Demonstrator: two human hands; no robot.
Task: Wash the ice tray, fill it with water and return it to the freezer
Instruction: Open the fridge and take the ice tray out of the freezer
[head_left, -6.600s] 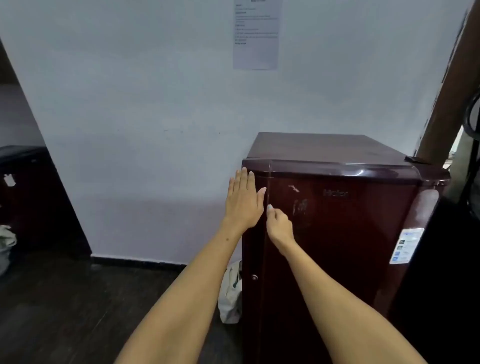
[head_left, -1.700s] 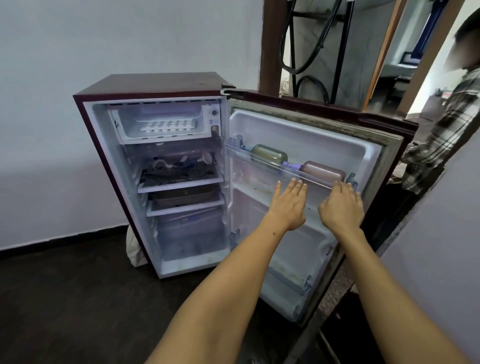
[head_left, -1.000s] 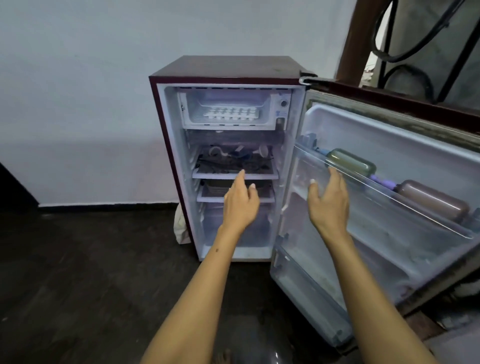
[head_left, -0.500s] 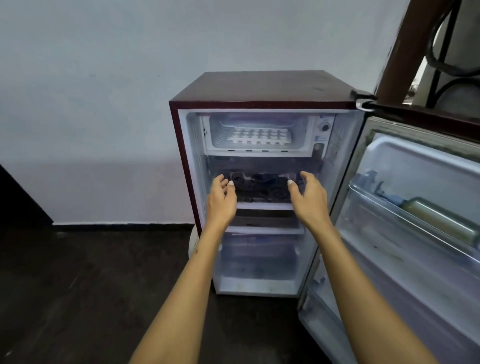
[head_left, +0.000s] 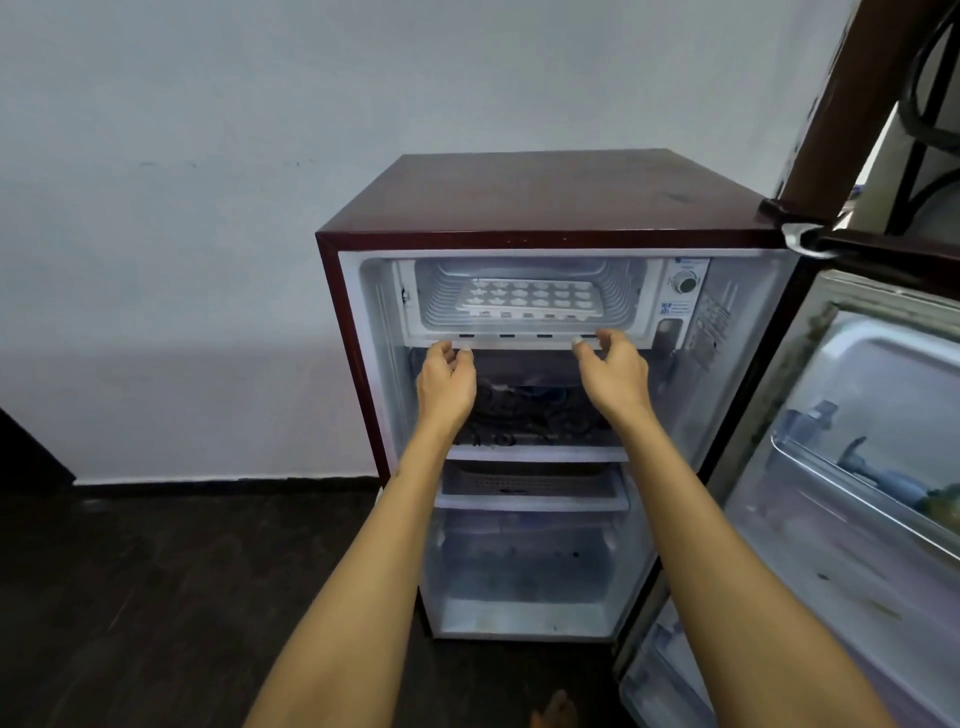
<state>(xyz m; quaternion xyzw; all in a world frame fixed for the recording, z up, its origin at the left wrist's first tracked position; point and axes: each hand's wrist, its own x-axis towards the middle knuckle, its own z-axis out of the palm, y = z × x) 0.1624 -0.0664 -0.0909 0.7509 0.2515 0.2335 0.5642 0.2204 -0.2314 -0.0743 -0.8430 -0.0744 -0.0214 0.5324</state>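
Head view: small maroon fridge (head_left: 524, 197), door (head_left: 872, 467) swung open to the right of both hands. Left hand (head_left: 445, 385) and right hand (head_left: 613, 376) raised side by side in front of the cabinet, fingers loosely curled and half open, neither holding anything. Fingertips of both sit at the lower front lip of the freezer compartment (head_left: 524, 340); contact with the lip cannot be told. White ice tray (head_left: 527, 301) lies flat inside that compartment, just above and beyond the fingertips, between the two hands, apart from both. Thermostat dial (head_left: 687, 283) up and right of the right fingers. Below the hands: a shelf (head_left: 535, 453) with dark tangled items, then a grey basket (head_left: 524, 483), then an empty-looking bottom bay. Dark floor (head_left: 156, 597) left of the left forearm.
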